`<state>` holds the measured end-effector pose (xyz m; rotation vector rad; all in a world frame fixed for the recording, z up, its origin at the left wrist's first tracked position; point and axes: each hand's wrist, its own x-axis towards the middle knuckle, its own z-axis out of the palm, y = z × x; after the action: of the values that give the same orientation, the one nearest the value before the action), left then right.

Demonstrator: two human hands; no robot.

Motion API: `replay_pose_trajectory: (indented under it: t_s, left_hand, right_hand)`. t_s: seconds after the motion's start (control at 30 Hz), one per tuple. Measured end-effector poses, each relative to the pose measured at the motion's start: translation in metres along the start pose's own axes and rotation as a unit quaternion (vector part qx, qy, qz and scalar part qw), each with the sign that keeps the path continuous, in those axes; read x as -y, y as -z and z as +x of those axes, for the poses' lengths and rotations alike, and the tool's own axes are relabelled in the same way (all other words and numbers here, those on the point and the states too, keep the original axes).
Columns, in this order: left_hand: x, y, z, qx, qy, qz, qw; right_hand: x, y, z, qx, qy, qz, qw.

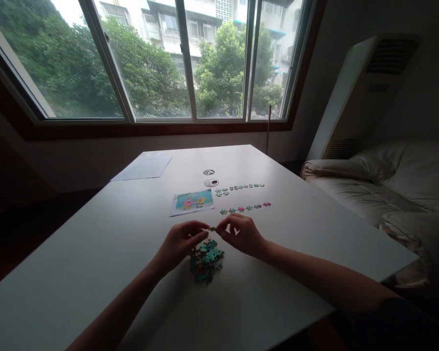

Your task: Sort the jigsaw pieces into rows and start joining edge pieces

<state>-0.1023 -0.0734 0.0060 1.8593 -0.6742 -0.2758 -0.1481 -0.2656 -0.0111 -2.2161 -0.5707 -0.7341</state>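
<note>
Between the fingertips of both hands is a small puzzle piece [212, 228], held just above the table. My left hand [186, 238] pinches its left side, and my right hand [242, 234] pinches its right side. Right below them lies a heap of loose puzzle pieces [207, 261], mostly teal and green, partly covered by my left hand. Beyond my hands, a row of puzzle pieces [249, 208] with pink and teal colours is laid out. Farther back sits a second row of pale pieces [245, 186]. A printed cartoon picture [192, 202] lies left of the rows.
The white table [95, 248] stretches toward the window. Two small round items [211, 183] lie past the picture, and sheets of paper [142, 166] are at the far left corner. A pale sofa [398, 185] and a standing air conditioner [362, 92] stand to the right.
</note>
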Motion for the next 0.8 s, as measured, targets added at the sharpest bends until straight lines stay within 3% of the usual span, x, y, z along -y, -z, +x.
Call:
replay_pose_trajectory:
  t_s: [0.1,0.2,0.37,0.5,0.7,0.8]
  left_hand:
    - [-0.002,-0.001,-0.001,-0.006,0.029,0.006,1.000]
    - [-0.006,-0.004,-0.003,0.013,0.073,-0.015,0.997]
    - [-0.008,-0.009,-0.004,0.028,0.096,-0.053,0.994]
    - [-0.009,-0.008,-0.004,0.013,0.091,-0.039,0.995]
    - [-0.010,-0.003,-0.004,0.025,0.032,0.024,0.999]
    - [-0.011,-0.002,-0.004,0.038,0.016,0.044,0.998]
  right_hand:
    - [-0.001,0.004,0.001,-0.007,0.075,-0.101,0.992]
    - [-0.001,0.007,0.002,0.004,0.187,-0.194,0.963]
    - [0.002,0.008,0.003,0.011,0.275,-0.231,0.933]
    - [0.001,0.009,0.003,0.014,0.273,-0.210,0.939]
    - [-0.006,0.010,0.002,0.021,0.170,-0.163,0.972]
    - [-0.009,0.009,0.001,0.033,0.153,-0.150,0.976]
